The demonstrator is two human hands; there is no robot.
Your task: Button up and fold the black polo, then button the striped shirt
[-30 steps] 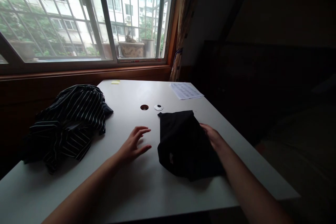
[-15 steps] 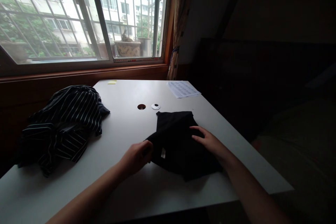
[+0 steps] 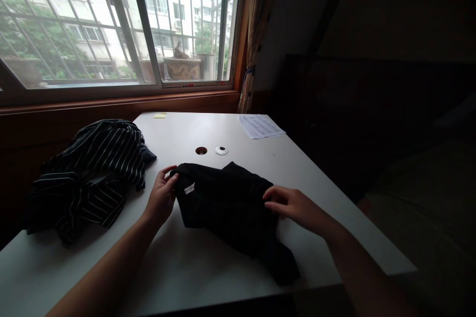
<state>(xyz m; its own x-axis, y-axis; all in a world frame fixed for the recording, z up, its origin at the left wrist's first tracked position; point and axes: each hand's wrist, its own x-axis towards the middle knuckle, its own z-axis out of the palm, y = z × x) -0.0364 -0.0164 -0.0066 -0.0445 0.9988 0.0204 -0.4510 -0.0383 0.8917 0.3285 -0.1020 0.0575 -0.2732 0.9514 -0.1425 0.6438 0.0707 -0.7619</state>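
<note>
A black garment (image 3: 226,203) with a small white label (image 3: 189,188) lies crumpled across the middle of the white table. Its exact kind does not show. My left hand (image 3: 163,193) pinches the garment's upper left corner, close to the label, and holds that edge up. On the other side, my right hand (image 3: 286,204) has its thumb and fingers closed on the right edge of the cloth. One dark flap hangs down to the lower right, near the table's front edge.
Black clothing with white stripes (image 3: 104,158) is heaped on the table's left side. Farther back are a round cable hole (image 3: 201,150), its loose white cover (image 3: 221,150), printed sheets (image 3: 260,126) and a yellow note (image 3: 159,115). Behind the table (image 3: 178,133) stands a barred window (image 3: 186,20).
My left hand has moved left and away from me, drawing the labelled corner with it. My right hand has gone from open on the cloth to gripping its right edge.
</note>
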